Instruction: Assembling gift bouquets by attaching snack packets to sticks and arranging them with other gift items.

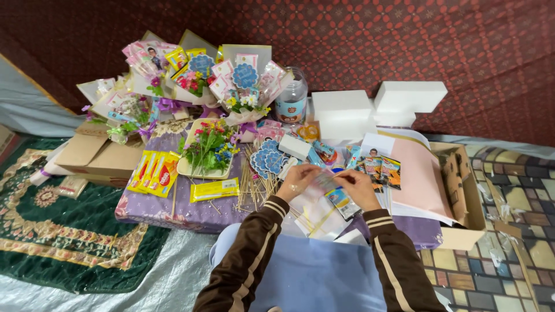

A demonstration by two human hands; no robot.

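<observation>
You are holding a small shiny blue snack packet (337, 195) with both hands, just above the purple worktop (173, 211). Your left hand (298, 182) and right hand (358, 188) are pinching it tight. The thin wooden sticks (254, 185) are lying close, so your sleeve could be knocking them off.

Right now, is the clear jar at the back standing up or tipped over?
Upright. The jar stands on its base behind the bouquets, its rounded top uppermost and its label band level. Whether it is full, I cannot tell.
</observation>
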